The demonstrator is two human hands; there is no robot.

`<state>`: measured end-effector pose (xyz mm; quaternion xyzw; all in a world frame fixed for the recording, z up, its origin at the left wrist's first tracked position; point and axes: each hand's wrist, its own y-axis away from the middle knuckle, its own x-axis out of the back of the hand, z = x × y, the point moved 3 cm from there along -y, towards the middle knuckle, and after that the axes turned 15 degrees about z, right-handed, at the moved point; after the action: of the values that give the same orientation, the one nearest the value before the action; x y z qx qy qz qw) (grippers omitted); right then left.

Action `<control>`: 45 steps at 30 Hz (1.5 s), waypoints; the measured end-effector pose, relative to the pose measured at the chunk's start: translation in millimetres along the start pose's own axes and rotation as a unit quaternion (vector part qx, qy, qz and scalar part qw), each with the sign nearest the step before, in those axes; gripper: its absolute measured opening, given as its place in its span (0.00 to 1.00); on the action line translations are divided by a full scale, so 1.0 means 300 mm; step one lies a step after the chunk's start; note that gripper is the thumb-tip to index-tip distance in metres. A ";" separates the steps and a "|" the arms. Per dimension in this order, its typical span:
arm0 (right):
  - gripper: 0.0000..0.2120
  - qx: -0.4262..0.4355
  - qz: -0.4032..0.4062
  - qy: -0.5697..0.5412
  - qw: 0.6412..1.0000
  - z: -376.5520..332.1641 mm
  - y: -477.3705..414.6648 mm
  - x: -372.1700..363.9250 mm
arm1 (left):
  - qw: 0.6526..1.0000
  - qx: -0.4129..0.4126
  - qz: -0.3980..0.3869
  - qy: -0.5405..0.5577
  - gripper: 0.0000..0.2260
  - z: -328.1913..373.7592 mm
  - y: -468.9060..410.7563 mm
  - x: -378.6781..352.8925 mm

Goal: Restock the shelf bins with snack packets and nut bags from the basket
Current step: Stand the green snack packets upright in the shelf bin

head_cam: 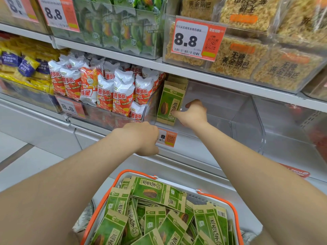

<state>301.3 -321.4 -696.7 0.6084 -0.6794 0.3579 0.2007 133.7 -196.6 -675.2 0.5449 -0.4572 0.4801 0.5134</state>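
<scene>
- Seed packet (pixel 169 105), green and tan with a sunflower seed printed on it, is standing upright at the far left of the clear bin (pixel 221 103), against the wall shared with the tomato crisp packets (pixel 122 96).
- It is sitting with its long axis vertical, top edge up and printed face turned out towards the aisle, angled slightly to the right.
- The right hand (pixel 193 113) is reaching into the bin and holding the seed packet by its lower right edge, fingers closing on it and thumb lifted above.
- The left hand (pixel 141 137) is hanging over the bin's front lip beside the price tag (pixel 168 138), knuckles up and fingers bent down out of sight; whether it is gripping the lip or only resting there, I cannot tell.
- Restocking is looking barely begun: only this one packet, perhaps one more behind it, is showing in the bin, and the rest of the bin is lying bare.
- The basket (pixel 138 172) below is brimming with matching packets (pixel 150 190), lying flat and pointing every which way, so nearly the whole load is waiting to be shelved.
</scene>
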 end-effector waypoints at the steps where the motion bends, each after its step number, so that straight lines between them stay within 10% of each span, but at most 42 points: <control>1: 0.28 0.006 -0.003 0.010 1.000 -0.003 0.011 0.013 | 1.000 0.001 -0.005 0.002 0.14 -0.004 0.002 -0.003; 6: 0.06 0.201 0.023 0.030 0.979 -0.069 0.141 0.105 | 0.999 -0.017 -0.047 0.012 0.18 -0.014 0.014 -0.036; 12: 0.05 0.536 -0.132 0.151 0.820 -0.101 0.385 0.195 | 0.990 -0.037 -0.131 -0.039 0.23 -0.003 0.038 -0.113; 17: 0.06 0.508 -0.347 0.289 0.733 0.095 0.545 0.073 | 0.973 -0.067 -0.189 -0.116 0.25 0.040 0.075 -0.216; 24: 0.16 0.492 -0.440 0.411 0.629 0.338 0.677 -0.077 | 0.970 -0.137 -0.163 -0.115 0.03 0.161 0.056 -0.282; 29: 0.32 0.516 -0.437 0.401 0.618 0.432 0.735 -0.151 | 0.971 -0.165 -0.144 -0.098 0.09 0.199 0.053 -0.294; 38: 0.10 0.344 -0.461 0.359 0.735 0.391 0.663 -0.135 | 0.976 -0.142 -0.147 -0.077 0.18 0.202 0.077 -0.230; 45: 0.10 0.382 -0.426 0.269 0.774 0.168 0.540 0.002 | 0.986 -0.093 -0.111 -0.088 0.19 0.178 0.080 -0.165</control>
<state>152.2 -358.0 -768.9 0.7413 -0.0760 0.6147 0.2585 106.9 -251.1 -722.2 0.5818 -0.4802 0.3260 0.5697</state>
